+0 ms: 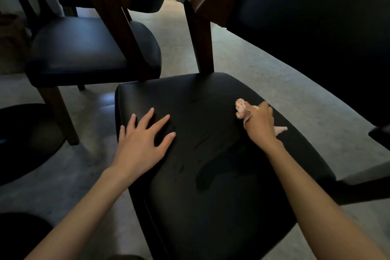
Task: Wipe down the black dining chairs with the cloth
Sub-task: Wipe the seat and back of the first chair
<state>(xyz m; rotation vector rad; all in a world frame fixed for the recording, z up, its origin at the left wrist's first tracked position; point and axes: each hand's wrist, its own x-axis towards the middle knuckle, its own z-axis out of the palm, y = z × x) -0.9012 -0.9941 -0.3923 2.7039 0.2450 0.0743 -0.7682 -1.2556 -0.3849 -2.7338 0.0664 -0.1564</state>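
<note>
While left fingers [146, 118] splay on the streaked seat [211, 99], right fingers [262, 110] clutch cloth [240, 108].

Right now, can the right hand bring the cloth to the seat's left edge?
Probably only partly. Bare chair seat lies open between the right hand, which grips the cloth, and that edge, but the left hand rests flat there and covers part of it.

A left hand [145, 143] is lying flat with fingers spread on the padded black leather seat of a wooden-framed dining chair [211, 175]. A right hand [260, 124] is gripping a crumpled pale pinkish cloth [240, 108] against the same seat's far right side. A second black-seated chair [84, 48] is standing just beyond on the grey floor [263, 65].
</note>
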